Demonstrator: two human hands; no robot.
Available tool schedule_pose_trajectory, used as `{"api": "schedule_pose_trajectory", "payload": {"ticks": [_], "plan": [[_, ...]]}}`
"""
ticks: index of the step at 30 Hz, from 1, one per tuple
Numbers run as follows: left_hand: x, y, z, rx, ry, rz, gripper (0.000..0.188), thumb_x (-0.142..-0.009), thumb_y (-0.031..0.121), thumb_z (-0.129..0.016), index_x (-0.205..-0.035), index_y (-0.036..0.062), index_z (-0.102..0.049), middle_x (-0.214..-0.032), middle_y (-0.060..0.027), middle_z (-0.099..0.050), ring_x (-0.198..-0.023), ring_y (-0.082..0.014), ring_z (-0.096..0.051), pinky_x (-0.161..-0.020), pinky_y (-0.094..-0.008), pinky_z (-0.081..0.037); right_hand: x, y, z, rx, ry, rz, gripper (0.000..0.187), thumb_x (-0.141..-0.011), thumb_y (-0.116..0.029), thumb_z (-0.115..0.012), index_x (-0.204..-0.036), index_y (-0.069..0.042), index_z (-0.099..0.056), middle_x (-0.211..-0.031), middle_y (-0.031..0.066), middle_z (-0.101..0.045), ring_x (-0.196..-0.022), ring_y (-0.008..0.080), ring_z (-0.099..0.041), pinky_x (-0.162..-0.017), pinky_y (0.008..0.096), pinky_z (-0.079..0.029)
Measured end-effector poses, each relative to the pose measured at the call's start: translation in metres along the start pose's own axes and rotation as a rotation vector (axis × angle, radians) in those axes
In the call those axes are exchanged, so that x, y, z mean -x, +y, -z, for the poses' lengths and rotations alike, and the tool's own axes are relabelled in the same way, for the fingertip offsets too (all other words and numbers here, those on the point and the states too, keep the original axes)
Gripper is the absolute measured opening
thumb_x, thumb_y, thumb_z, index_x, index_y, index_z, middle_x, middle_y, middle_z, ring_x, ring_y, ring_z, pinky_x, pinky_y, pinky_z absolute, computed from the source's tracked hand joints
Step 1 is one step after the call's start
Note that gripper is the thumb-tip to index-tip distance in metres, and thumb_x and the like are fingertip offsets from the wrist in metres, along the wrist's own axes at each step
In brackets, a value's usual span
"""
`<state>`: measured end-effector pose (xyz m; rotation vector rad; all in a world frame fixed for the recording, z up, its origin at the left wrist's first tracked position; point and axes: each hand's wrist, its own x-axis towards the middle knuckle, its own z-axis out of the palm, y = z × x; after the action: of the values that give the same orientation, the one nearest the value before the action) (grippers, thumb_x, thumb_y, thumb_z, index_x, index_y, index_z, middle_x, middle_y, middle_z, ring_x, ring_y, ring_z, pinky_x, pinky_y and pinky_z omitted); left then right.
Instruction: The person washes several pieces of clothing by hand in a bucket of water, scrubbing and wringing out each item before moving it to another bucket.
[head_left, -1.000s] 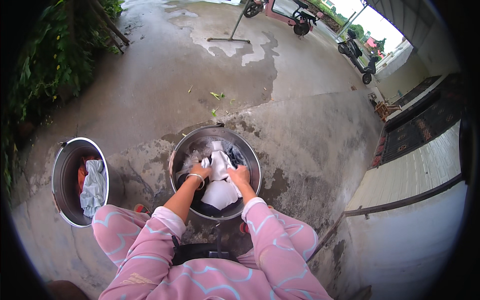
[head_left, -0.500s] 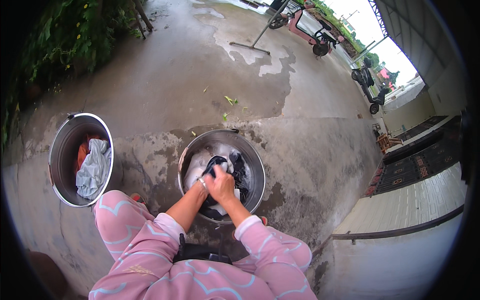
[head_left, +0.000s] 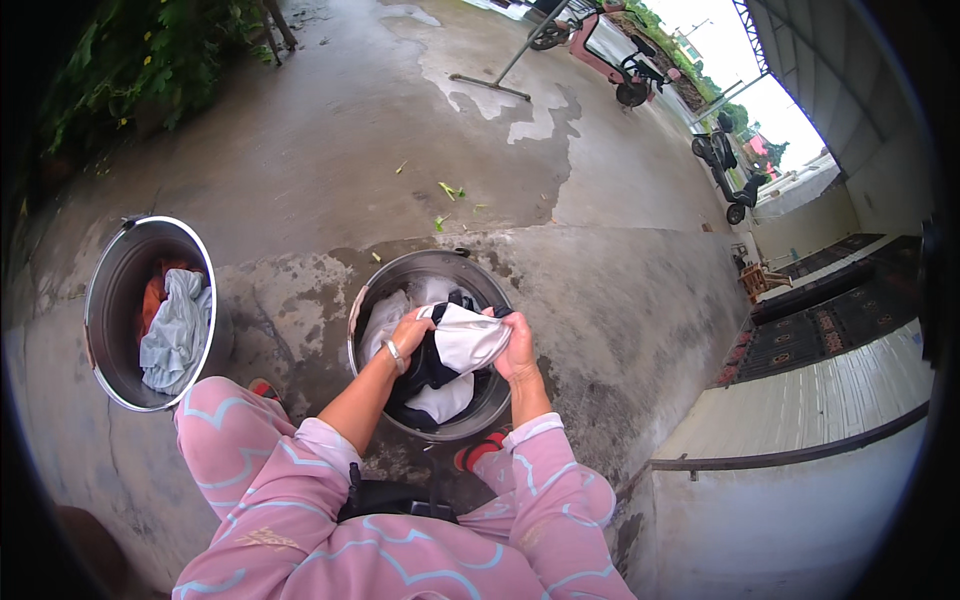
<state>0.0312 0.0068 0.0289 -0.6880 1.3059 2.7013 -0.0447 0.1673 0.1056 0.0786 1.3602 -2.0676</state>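
Note:
Between my hands a black-and-white garment point(head_left: 466, 340) is stretched out over a round metal basin point(head_left: 361, 318). My left hand point(head_left: 408, 336), with a bracelet at the wrist, is closed on its left side. On its right edge my right hand point(head_left: 517, 350) is closed too. The garment's lower part hangs down into the basin, where a white piece point(head_left: 442, 400) shows among dark cloth. More pale, wet laundry point(head_left: 384, 325) and some suds lie behind my left hand. The exact kind of garment cannot be made out.
A tall metal bucket point(head_left: 92, 340) on the left holds a pale grey cloth point(head_left: 178, 330) and an orange cloth point(head_left: 152, 300). Wet concrete point(head_left: 330, 190) surrounds both. A metal stand point(head_left: 500, 85) and a pink scooter point(head_left: 600, 50) are farther off; leafy plants point(head_left: 130, 70) grow at far left.
My hands were together low in the basin, pressing on dark cloth. They have now moved apart and lifted the black-and-white garment, spreading it between them.

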Motion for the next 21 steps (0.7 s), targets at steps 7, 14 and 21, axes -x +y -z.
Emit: {"api": "schedule_pose_trajectory", "payload": {"ticks": [7, 14, 21], "plan": [[0.033, 0.078, -0.013, -0.483, -0.57, -0.144, 0.067, -0.071, 0.037, -0.071, -0.127, 0.0085, -0.047, -0.113, -0.0066, -0.056, -0.105, -0.0136, -0.048, -0.093, -0.0277, -0.035, 0.015, -0.019, 0.001, -0.266, -0.023, -0.012, 0.037, -0.078, -0.027, -0.041, -0.099, -0.002, -0.057, -0.1, 0.013, -0.062, -0.094, 0.0276, -0.058, -0.085, 0.0393, -0.045], [0.015, 0.061, -0.022, -1.548, -0.359, -0.403, 0.048, -0.061, 0.033, -0.069, -0.099, 0.0029, -0.065, -0.091, -0.0195, -0.063, -0.084, -0.0217, -0.061, -0.076, -0.0315, -0.047, -0.007, 0.012, 0.035, 0.11, 0.247, 0.158, 0.024, -0.085, -0.009, -0.048, -0.107, -0.003, -0.055, -0.092, 0.0093, -0.061, -0.085, 0.0201, -0.06, -0.075, 0.0292, -0.048], [-0.043, -0.019, 0.014, -0.912, 0.253, 0.024, 0.042, -0.069, 0.024, -0.058, -0.101, -0.0033, -0.061, -0.099, -0.0231, -0.062, -0.092, -0.0313, -0.062, -0.079, -0.0364, -0.047, -0.02, 0.066, 0.027, 1.367, 0.423, 0.411, 0.025, -0.077, -0.024, -0.062, -0.093, -0.005, -0.062, -0.089, 0.0189, -0.063, -0.083, 0.0357, -0.06, -0.071, 0.0383, -0.047]]}}
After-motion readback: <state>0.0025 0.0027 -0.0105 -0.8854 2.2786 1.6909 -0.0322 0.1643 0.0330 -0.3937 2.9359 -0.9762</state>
